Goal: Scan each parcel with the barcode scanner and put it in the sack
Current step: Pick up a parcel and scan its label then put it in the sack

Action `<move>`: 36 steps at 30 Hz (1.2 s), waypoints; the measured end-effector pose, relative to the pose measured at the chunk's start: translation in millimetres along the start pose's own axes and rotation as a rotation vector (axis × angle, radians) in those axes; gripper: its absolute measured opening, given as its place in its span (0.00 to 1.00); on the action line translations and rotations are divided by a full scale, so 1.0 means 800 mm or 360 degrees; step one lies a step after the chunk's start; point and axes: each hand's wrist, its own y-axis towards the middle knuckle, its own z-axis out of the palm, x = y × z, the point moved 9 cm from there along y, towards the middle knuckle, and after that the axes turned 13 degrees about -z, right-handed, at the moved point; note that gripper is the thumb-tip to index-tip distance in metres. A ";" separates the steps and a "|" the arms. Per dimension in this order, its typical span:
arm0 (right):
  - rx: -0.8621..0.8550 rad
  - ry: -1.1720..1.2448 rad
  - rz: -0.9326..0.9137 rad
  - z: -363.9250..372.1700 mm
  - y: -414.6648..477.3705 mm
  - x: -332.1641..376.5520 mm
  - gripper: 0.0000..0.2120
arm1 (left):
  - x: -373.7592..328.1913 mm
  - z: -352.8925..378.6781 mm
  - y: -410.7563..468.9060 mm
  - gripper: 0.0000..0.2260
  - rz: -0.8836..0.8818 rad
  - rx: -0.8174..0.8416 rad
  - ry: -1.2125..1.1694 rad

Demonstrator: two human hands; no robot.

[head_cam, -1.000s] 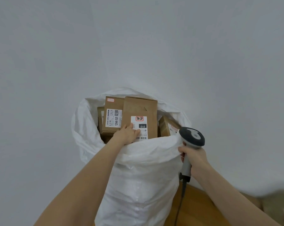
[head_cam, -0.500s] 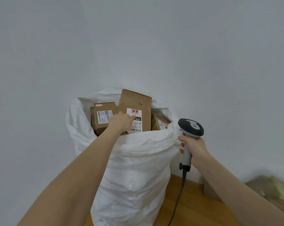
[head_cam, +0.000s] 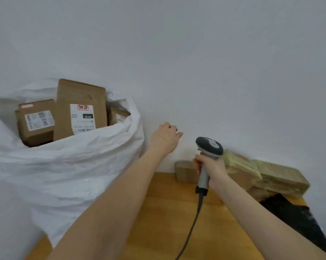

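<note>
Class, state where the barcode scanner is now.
Head view: the barcode scanner is right of centre, gripped by the right hand, between the white sack and the blurred parcels.

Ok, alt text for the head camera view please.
A person's empty left hand hovers between a white plastic sack of brown cardboard parcels and loose brown parcels on the wooden surface; the right hand grips a grey handheld barcode scanner.

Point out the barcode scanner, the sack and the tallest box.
barcode scanner (head_cam: 210, 145), head view, its dark head
sack (head_cam: 64, 166), head view, white front wall
tallest box (head_cam: 79, 92), head view, cardboard above the label
</note>
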 end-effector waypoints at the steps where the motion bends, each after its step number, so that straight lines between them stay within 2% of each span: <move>1: -0.0040 -0.0016 0.0008 -0.025 -0.001 -0.008 0.05 | -0.020 0.029 -0.007 0.21 0.0034 0.0077 -0.0006; 7: -0.0369 0.0006 0.0136 -0.159 -0.005 -0.056 0.06 | -0.122 0.167 -0.046 0.20 0.0196 0.0474 -0.0057; 11: -0.0531 0.0031 0.0261 -0.237 -0.009 -0.087 0.05 | -0.178 0.242 -0.071 0.23 0.0230 0.0700 -0.0220; 13: -0.0600 0.0078 0.0289 -0.267 -0.004 -0.094 0.04 | -0.192 0.262 -0.065 0.27 0.0139 0.0713 -0.0376; 16: -0.0689 0.0136 0.0240 -0.298 0.018 -0.095 0.04 | -0.203 0.273 -0.023 0.31 0.0035 0.0597 -0.0526; 20: -0.0655 0.0188 0.0248 -0.299 0.045 -0.112 0.05 | -0.217 0.311 0.025 0.33 0.0082 0.0768 -0.0471; 22: -0.0650 0.0225 0.0266 -0.294 0.051 -0.123 0.05 | -0.211 0.327 0.034 0.31 0.0052 0.0810 -0.0481; 24: -0.0691 0.0265 0.0275 -0.292 0.053 -0.133 0.04 | -0.202 0.328 0.035 0.23 0.0025 0.0760 -0.0574; 25: -0.0723 0.0274 0.0275 -0.292 0.052 -0.136 0.03 | -0.195 0.330 0.029 0.20 -0.0016 0.0818 -0.0672; 27: -0.0769 0.0234 0.0274 -0.295 0.048 -0.144 0.08 | -0.176 0.341 0.004 0.19 -0.0143 0.1019 -0.0866; 29: -0.0803 0.0149 0.0301 -0.299 0.039 -0.156 0.16 | -0.152 0.362 -0.028 0.11 -0.0202 0.1188 -0.0792; 30: -0.0821 0.0121 0.0328 -0.301 0.032 -0.165 0.19 | -0.140 0.378 -0.048 0.14 -0.0226 0.1290 -0.0692; 32: -0.0847 0.0102 0.0388 -0.306 0.016 -0.185 0.21 | -0.117 0.411 -0.092 0.31 -0.0336 0.1545 -0.0591; 33: -0.0865 0.0080 0.0420 -0.309 0.008 -0.194 0.22 | -0.111 0.426 -0.112 0.35 -0.0368 0.1655 -0.0583; 36: -0.0960 0.0066 0.0507 -0.318 -0.017 -0.218 0.26 | -0.107 0.455 -0.157 0.35 -0.0335 0.1795 -0.0569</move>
